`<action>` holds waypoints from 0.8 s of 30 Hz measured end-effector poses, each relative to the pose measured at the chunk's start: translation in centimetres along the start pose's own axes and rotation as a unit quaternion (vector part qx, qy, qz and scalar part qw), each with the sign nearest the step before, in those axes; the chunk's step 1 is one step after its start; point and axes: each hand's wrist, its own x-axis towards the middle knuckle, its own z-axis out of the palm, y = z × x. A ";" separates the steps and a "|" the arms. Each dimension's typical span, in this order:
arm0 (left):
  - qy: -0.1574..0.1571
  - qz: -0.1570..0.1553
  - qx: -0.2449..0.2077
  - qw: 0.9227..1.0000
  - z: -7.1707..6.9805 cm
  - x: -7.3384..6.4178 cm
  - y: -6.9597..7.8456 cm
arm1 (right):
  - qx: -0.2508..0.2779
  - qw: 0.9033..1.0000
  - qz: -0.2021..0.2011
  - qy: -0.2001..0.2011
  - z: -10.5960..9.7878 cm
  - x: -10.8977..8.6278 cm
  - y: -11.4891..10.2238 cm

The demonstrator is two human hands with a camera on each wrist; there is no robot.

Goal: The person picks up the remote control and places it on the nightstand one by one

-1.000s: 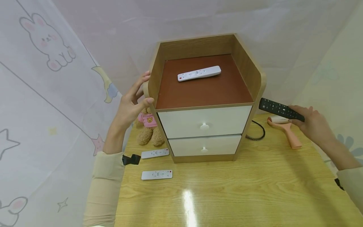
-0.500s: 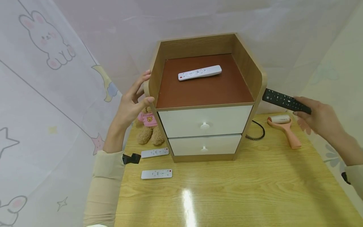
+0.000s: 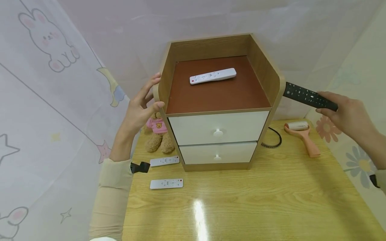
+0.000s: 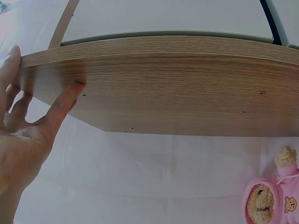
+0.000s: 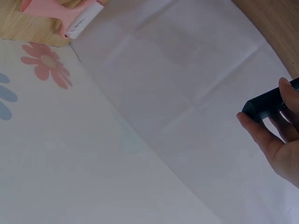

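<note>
My right hand (image 3: 351, 115) holds a black remote control (image 3: 310, 96) by one end, thumb on one side and fingers on the other. The remote's far end overlaps the cabinet's right side panel in the head view. In the right wrist view the dark remote (image 5: 268, 105) shows at the right edge, between thumb and fingers. My left hand (image 3: 137, 110) touches the left side panel of a small wooden cabinet (image 3: 217, 169), its fingers spread. A white remote control (image 3: 212, 76) lies on the cabinet's brown top.
Two white remotes, the nearer one (image 3: 166, 183), lie on the wooden table (image 3: 241, 204) left of the cabinet. A teddy bear (image 3: 158, 126) in pink sits beside it. To the right are a black coiled cord (image 3: 272, 145) and an orange lint roller (image 3: 305, 135).
My right hand has moved up and slightly right with the black remote, uncovering the lint roller. The left hand stays at the cabinet's side.
</note>
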 end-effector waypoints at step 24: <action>0.004 -0.022 -0.022 1.000 0.1 -0.1 0.1 | -0.027 1.000 0.011 -0.007 -3.8 3.7 -2.1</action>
